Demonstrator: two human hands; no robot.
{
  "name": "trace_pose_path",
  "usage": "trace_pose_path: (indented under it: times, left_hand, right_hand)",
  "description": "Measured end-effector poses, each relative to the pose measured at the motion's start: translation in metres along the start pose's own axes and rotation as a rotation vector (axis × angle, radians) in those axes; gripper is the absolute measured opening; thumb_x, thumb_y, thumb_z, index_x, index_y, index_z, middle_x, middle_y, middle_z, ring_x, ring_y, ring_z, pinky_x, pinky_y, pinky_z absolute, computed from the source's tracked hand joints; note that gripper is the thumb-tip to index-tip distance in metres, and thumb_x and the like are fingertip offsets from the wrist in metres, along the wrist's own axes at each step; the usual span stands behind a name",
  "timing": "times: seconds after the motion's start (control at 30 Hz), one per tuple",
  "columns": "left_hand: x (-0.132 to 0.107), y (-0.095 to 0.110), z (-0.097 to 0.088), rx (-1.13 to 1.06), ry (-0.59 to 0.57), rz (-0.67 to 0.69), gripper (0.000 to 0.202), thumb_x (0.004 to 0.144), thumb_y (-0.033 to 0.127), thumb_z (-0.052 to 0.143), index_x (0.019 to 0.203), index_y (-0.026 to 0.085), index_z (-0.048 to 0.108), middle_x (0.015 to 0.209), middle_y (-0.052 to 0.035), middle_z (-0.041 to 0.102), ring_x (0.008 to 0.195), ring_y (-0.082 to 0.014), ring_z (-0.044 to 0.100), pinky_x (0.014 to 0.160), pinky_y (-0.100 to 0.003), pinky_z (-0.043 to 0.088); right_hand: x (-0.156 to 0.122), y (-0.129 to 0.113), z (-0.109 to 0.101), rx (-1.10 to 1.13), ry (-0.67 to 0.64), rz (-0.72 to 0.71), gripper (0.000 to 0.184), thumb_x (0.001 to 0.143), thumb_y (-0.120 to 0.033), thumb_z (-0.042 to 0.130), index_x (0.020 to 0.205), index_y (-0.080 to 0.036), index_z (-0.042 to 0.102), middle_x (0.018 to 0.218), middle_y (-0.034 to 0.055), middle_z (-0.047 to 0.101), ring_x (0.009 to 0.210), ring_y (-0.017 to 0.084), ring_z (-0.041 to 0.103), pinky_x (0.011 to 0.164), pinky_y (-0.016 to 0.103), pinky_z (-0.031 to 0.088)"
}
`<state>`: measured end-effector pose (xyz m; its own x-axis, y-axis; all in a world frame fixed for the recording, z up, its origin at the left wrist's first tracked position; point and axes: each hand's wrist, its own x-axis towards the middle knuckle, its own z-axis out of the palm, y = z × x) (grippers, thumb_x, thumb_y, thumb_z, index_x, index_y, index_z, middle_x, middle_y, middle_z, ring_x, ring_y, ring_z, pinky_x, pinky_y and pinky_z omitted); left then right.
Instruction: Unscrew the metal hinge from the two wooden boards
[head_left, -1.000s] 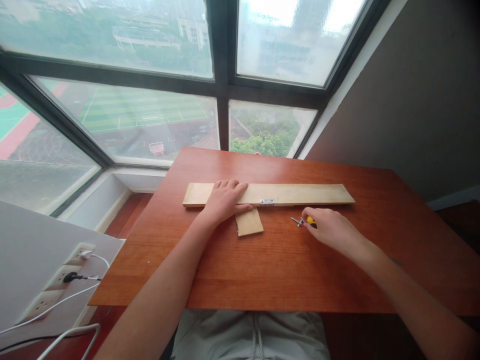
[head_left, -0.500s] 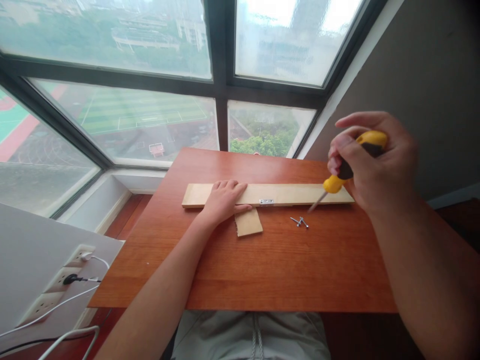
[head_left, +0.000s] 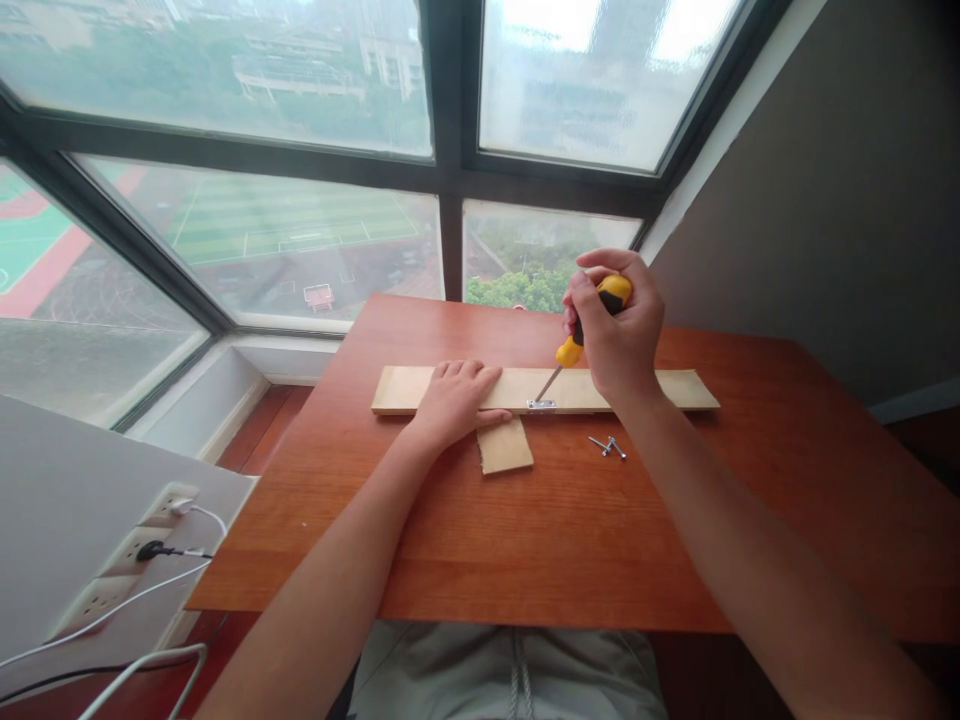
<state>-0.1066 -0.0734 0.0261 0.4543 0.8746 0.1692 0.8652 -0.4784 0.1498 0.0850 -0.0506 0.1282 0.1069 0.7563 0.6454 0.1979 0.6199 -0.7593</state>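
Progress: metal plate (head_left: 541,406) sits at board's (head_left: 397,390) near edge, screwdriver (head_left: 570,353) tip seemingly on it; screws (head_left: 608,448) lie loose, undriven; any in plate too small to tell | Board: roughly parallel to table's (head_left: 570,550) far edge | Left hand (head_left: 454,400): palm down on board, unclenched | Right hand (head_left: 621,325): raised, wrapped round screwdriver, shaft slanting down-left

Across the reddish-brown wooden table (head_left: 555,550) lies a long pale board (head_left: 517,388), a small squarish piece (head_left: 507,449) by its near side, some screws (head_left: 616,446) farther right.
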Motion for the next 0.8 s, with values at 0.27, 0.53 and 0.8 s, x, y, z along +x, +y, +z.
trace_pose_path:
  times: [0.27,0.53,0.8]
  left_hand:
    - [-0.0007,0.0007,-0.0004,0.014,0.002,-0.002,0.067,0.085,0.067,0.057,0.137,0.025,0.051,0.129,-0.0123,0.058,0.112,-0.0322,0.052,0.099,-0.043,0.034]
    - [-0.0004,0.0023,-0.0033,0.018,-0.011,-0.006,0.067,0.086,0.066,0.057,0.138,0.024,0.051,0.130,-0.0126,0.057,0.113,-0.0323,0.052,0.100,-0.042,0.034]
    - [-0.0006,0.0015,-0.0013,0.025,-0.003,-0.001,0.067,0.086,0.067,0.056,0.138,0.026,0.051,0.130,-0.0124,0.057,0.113,-0.0321,0.052,0.099,-0.042,0.034]
  right_hand:
    - [-0.0057,0.0034,0.0030,-0.004,0.011,-0.024,0.009,0.094,-0.034,0.055,0.100,-0.029,0.053,0.074,-0.0058,0.054,0.053,0.008,0.053,0.047,0.022,0.046]
    - [-0.0062,-0.0011,0.0036,-0.007,0.015,-0.030,0.009,0.094,-0.035,0.056,0.100,-0.029,0.054,0.074,-0.0056,0.054,0.054,0.008,0.053,0.048,0.022,0.047]
    - [-0.0053,0.0036,0.0050,0.068,0.031,-0.049,0.010,0.091,-0.034,0.060,0.098,-0.029,0.057,0.071,-0.0053,0.056,0.051,0.009,0.053,0.044,0.024,0.045]
